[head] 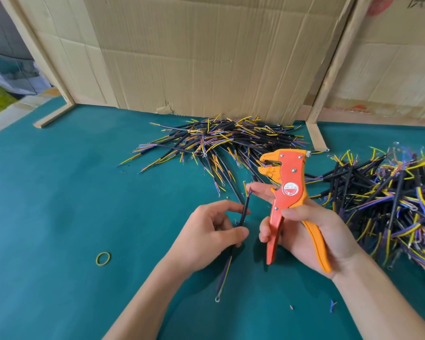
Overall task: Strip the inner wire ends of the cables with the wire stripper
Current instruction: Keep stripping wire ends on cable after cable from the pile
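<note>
**Orange stripper, one black cable in hand: feeding the wire ends**

Orange wire stripper (290, 204): upright in the right hand (312, 234), fingers curled round both handles, nose up, mouth gaping and holding nothing; the right fingertips (253, 188) also touch the cable's fanned ends. Black cable (242, 215): pinched at mid-length by the left hand (206, 231), just beside the tool, upper ends splayed, lower end trailing to the green mat (59, 217). Advice, as judgement: separate one inner wire; lay it square across the mouth, only the tip inside; squeeze once, firmly. Piles of cables (221, 141) behind and at right (390, 197); rubber band (103, 259) on mat.
</note>
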